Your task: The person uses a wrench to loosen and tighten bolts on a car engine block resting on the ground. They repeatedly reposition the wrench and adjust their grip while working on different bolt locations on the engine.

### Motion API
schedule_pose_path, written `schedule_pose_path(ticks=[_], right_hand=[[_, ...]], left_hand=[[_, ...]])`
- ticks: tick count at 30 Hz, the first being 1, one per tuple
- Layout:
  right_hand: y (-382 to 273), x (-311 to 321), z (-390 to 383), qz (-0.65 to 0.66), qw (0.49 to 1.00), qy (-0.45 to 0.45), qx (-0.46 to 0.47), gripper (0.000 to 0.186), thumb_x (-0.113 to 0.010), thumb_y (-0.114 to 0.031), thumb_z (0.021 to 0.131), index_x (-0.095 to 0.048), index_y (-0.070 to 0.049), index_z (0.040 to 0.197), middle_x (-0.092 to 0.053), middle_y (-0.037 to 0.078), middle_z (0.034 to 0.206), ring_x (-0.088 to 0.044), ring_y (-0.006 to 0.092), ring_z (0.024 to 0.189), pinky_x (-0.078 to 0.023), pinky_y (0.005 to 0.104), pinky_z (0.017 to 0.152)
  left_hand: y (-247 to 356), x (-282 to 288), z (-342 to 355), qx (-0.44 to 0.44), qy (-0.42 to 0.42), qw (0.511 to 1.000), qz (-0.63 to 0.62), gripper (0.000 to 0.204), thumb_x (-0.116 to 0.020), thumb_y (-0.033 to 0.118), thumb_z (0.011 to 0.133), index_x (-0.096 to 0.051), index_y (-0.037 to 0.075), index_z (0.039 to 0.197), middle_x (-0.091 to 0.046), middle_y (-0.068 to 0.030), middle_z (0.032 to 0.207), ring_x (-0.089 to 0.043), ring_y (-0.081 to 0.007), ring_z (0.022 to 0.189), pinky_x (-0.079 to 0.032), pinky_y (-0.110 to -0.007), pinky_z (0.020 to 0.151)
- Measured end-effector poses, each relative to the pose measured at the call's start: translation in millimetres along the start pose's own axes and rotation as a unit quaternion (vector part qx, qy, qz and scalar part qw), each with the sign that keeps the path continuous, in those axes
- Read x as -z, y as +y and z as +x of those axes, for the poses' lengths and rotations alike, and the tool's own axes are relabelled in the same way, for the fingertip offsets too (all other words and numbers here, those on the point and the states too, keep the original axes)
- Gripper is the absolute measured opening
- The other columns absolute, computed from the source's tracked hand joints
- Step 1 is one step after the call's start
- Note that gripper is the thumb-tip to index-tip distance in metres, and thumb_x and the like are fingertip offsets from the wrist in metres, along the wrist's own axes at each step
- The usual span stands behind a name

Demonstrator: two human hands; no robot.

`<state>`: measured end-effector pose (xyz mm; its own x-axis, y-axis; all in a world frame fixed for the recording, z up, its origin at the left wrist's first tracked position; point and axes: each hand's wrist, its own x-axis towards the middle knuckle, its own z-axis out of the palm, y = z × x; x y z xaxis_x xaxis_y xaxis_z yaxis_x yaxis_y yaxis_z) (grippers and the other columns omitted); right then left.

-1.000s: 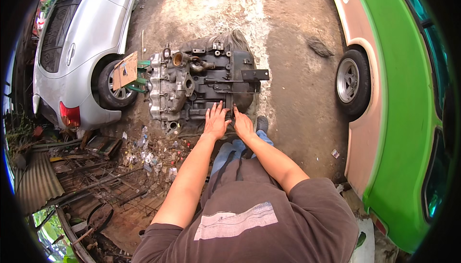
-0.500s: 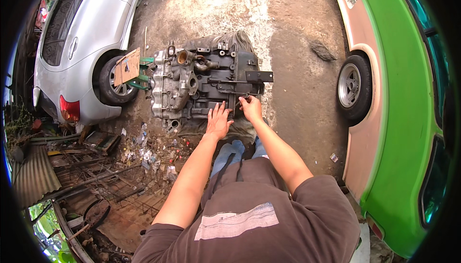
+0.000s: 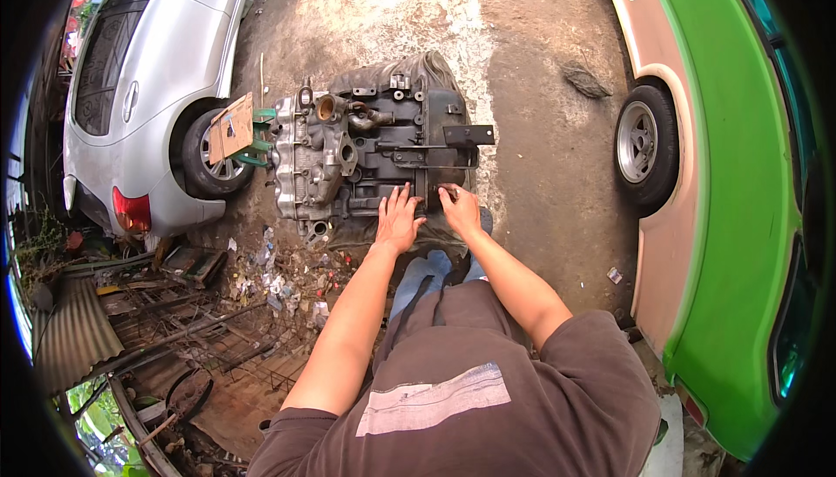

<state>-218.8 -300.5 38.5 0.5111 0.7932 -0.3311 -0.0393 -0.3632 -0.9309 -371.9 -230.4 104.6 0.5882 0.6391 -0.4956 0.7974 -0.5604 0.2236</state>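
Observation:
In front of my legs an engine (image 3: 374, 146) lies on a dark cover (image 3: 418, 67), its silver cylinder head on the left and a black sump section on the right. My left hand (image 3: 396, 224) rests on the near edge of the engine, fingers spread and pointing forward. Just to its right, my right hand (image 3: 461, 209) has thumb and finger drawn together at the engine's lower right part, beside a dark rib. What is between those fingertips is too small to make out.
A silver car (image 3: 144, 85) stands left, a green and pink vehicle (image 3: 714, 242) right. A cardboard piece (image 3: 231, 128) on a green stand (image 3: 259, 155) leans by the left wheel. Scrap metal and litter (image 3: 174, 338) lie at lower left; a dark rag-like lump (image 3: 585, 81) is on the concrete.
My right hand rose and shifted right along the engine, its fingers pinching, then dropped back slightly. My left hand moved a little right, fingers still spread.

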Motion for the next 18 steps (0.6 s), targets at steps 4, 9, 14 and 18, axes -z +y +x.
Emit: schedule_pose_path(ticks=[4,9,14,18], right_hand=[[2.7,-6.9,-14.1,0.011,1.000,0.005,-0.023,0.028,-0.062,-0.024,0.094,-0.071,-0.001,0.107,-0.072,0.020,0.100,-0.071,0.0334,0.095,-0.054,0.0382,0.083],[12.2,-12.5,-25.3,-0.043,0.993,0.000,0.112,0.026,-0.061,-0.020,0.094,-0.071,-0.002,0.111,-0.071,0.018,0.108,-0.066,0.0334,0.103,-0.052,0.0404,0.091],[18.8,-13.2,-29.8,-0.083,0.980,-0.018,0.179,0.023,-0.061,-0.014,0.094,-0.070,-0.001,0.111,-0.070,0.016,0.110,-0.064,0.0320,0.107,-0.050,0.0409,0.093],[15.0,-12.1,-6.3,-0.043,0.989,-0.005,0.141,0.023,-0.061,-0.017,0.095,-0.069,0.002,0.106,-0.072,0.017,0.096,-0.068,0.0332,0.091,-0.053,0.0402,0.083]], left_hand=[[1.3,1.5,-0.7,-0.003,-0.001,1.000,-0.003,0.051,-0.064,0.032,0.093,-0.048,0.016,0.139,-0.020,-0.0146,0.162,-0.016,-0.0342,0.151,-0.016,-0.054,0.120],[0.4,-0.1,-0.6,-0.007,0.014,1.000,-0.009,0.052,-0.067,0.031,0.091,-0.050,0.016,0.138,-0.023,-0.0145,0.162,-0.018,-0.0347,0.150,-0.016,-0.054,0.120],[-2.3,-4.4,-0.6,-0.014,0.023,1.000,-0.008,0.052,-0.066,0.030,0.091,-0.050,0.015,0.138,-0.023,-0.0144,0.161,-0.018,-0.0345,0.150,-0.016,-0.054,0.120],[-4.0,-7.3,-0.3,-0.019,0.030,0.999,-0.006,0.052,-0.066,0.031,0.091,-0.050,0.014,0.138,-0.024,-0.0143,0.161,-0.019,-0.0344,0.150,-0.017,-0.054,0.119]])
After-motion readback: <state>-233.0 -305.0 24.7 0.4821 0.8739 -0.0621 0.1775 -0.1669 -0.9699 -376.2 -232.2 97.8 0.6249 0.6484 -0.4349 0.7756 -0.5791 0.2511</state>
